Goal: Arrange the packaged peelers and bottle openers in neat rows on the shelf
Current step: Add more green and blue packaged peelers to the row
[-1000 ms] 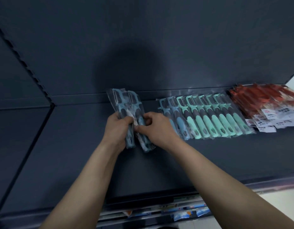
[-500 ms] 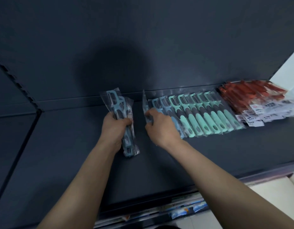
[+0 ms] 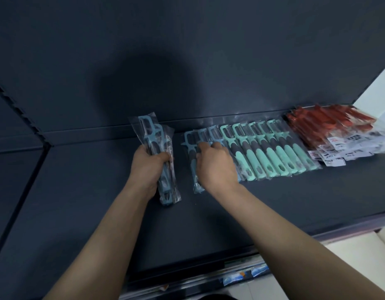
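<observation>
Seen from the head camera, a dark grey flat metal shelf (image 3: 96,204) runs across the frame under a dark grey back panel (image 3: 187,44), on which a round shadow (image 3: 148,89) falls just above the hands. The left hand (image 3: 147,167) grips a bundle of blue plastic peelers in clear plastic bags (image 3: 154,138). Its fingers are curled round the middle of the bundle, which points toward the back of the shelf with its lower end touching or just above the surface. Just to the right, with a narrow strip of bare shelf between, the right hand (image 3: 215,167) lies over the left end of a row of packaged peelers. Its fingers (image 3: 217,146) are bent with their tips on the bags, and the thumb sits against the handle of the leftmost blue packaged peeler (image 3: 190,146), which runs under the palm. Whether this hand pinches the bag or only presses on it I cannot tell. The row goes on to the right as overlapping mint-green and dark grey peelers in clear bags (image 3: 273,154), their heads toward the back panel and each leaning on its neighbour. Beyond them, at the shelf's right end, lies a looser heap of red bottle openers in clear bags (image 3: 325,124) with white printed labels (image 3: 336,153) at the near ends. Below the shelf's front edge, small blue and white packets (image 3: 237,278) show on a lower level.
</observation>
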Action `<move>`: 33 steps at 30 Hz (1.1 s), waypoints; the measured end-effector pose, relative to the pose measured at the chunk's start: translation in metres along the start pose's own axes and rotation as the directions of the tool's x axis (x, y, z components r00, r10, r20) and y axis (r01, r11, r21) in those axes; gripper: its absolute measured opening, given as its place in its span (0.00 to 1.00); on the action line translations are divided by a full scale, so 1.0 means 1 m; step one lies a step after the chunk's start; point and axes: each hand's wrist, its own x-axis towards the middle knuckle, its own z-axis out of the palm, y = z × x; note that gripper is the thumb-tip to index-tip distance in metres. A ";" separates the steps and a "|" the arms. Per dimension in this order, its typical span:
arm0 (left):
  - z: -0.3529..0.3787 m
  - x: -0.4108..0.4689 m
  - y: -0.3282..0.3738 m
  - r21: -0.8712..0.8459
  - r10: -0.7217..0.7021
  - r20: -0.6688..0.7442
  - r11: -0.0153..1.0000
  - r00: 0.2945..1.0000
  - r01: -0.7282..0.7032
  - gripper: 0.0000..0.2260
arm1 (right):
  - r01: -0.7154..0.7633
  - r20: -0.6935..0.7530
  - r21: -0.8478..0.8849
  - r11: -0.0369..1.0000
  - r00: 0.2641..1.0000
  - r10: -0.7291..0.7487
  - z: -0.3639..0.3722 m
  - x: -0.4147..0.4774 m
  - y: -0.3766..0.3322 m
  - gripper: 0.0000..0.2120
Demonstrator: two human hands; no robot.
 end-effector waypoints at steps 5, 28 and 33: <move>0.003 -0.003 -0.002 -0.006 -0.010 0.002 1.000 1.000 0.010 0.10 | 0.108 0.108 -0.094 0.990 0.989 -0.098 0.002 -0.002 0.001 0.18; -0.001 -0.013 0.003 -0.017 -0.051 0.034 0.998 0.998 0.052 0.10 | 0.115 -0.104 -0.188 0.975 0.985 -0.137 0.006 -0.001 0.001 0.12; 0.000 -0.018 0.008 -0.236 -0.098 0.070 0.965 0.993 0.112 0.10 | 0.123 0.049 0.385 0.915 0.987 -0.154 0.007 -0.008 -0.014 0.12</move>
